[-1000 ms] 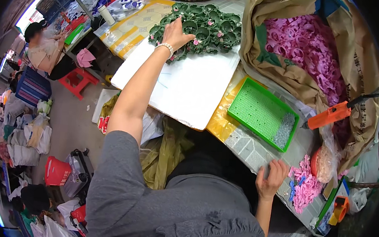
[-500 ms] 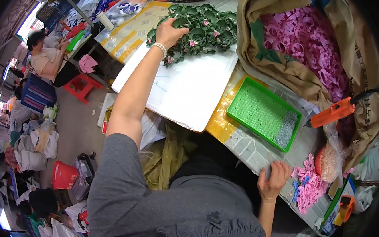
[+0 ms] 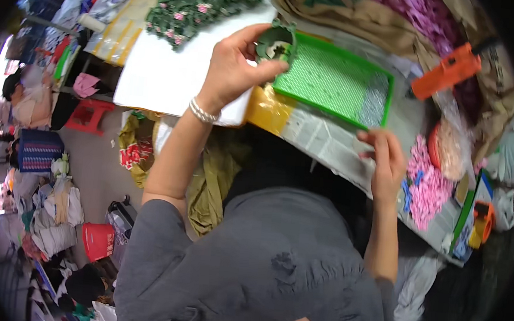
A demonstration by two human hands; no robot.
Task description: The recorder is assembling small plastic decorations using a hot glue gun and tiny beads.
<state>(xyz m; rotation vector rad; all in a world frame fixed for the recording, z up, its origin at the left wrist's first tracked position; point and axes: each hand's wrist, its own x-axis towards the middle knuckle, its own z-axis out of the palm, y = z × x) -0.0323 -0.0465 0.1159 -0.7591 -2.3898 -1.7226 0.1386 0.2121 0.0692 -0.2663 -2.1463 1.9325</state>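
My left hand (image 3: 237,62) pinches a round, hollow dark green plastic piece (image 3: 276,44) between thumb and fingers, up over the left end of the green tray. Its wrist wears a beaded bracelet (image 3: 203,111). Behind it, a heap of similar green pieces with small pink flowers (image 3: 203,5) lies on a white board (image 3: 167,75). My right hand (image 3: 385,161) hovers by the table's near edge, below the tray's right corner. Its fingers are bent, with a gap between thumb and forefinger and nothing visible there. The green tray (image 3: 333,113) has small grey grains (image 3: 373,100) at its right end.
An orange glue-gun-like tool (image 3: 447,71) stands right of the tray. Small pink plastic pieces (image 3: 428,189) lie near a bagged red bowl (image 3: 448,148). A large brown sack (image 3: 335,16) of pink pieces fills the back. At far left, another person (image 3: 32,97) sits near a red stool (image 3: 89,117).
My left hand has come back from the heap, moving right and nearer, with one green piece in it. My right hand has lifted off the table edge and its fingers have bent. The view has shifted.
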